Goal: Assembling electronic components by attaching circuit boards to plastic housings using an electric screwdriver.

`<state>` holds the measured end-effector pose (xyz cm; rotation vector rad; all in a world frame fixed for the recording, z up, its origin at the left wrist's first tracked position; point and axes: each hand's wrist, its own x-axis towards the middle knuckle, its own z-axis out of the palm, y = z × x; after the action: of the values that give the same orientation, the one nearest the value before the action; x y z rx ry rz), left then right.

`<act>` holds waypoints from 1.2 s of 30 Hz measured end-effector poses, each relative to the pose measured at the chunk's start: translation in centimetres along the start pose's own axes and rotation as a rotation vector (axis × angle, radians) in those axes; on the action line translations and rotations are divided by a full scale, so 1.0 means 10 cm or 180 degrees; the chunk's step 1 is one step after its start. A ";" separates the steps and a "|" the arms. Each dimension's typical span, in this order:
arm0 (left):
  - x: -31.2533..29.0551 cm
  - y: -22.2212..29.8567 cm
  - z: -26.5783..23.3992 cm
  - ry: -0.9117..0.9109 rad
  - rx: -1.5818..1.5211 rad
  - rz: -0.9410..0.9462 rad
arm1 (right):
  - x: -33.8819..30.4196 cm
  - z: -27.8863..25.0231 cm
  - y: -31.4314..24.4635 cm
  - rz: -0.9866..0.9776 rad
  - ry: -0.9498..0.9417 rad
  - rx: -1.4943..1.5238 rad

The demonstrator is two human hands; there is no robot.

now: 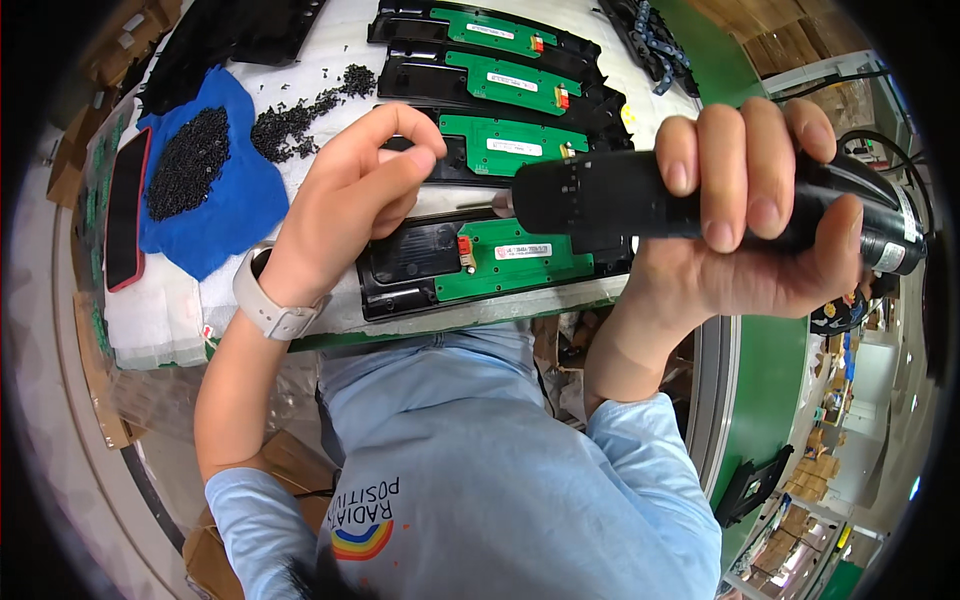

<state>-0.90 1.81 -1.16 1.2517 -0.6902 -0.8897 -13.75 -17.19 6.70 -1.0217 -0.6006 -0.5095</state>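
My right hand (735, 270) is wrapped round a black electric screwdriver (610, 190), held level with its bit toward the left. The bit's tip reaches close to my left hand (345, 200), whose thumb and forefinger are pinched together; whatever they may hold is too small to make out. Below both hands lies the nearest black plastic panel (405, 262), carrying a green circuit board (485, 280) with a white label and a small red connector (466, 252). The screwdriver covers part of the panel's right side.
Several similar black panels with green circuit boards (500, 82) lie in a row behind. Black screws (190, 160) are heaped on a blue cloth (255, 205), with loose screws (290, 130) beside it. At the left lies a red-edged phone (125, 215). Dark chain-like parts (655, 45) lie far right.
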 end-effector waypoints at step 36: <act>0.00 0.01 0.06 -0.0018 0.0265 0.0050 | -0.05 -0.11 -0.02 0.0027 0.0356 0.0019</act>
<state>-1.38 1.51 -0.94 1.3164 -0.7469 -0.8592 -14.00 -18.21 6.00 -0.9830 -0.4978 -0.5533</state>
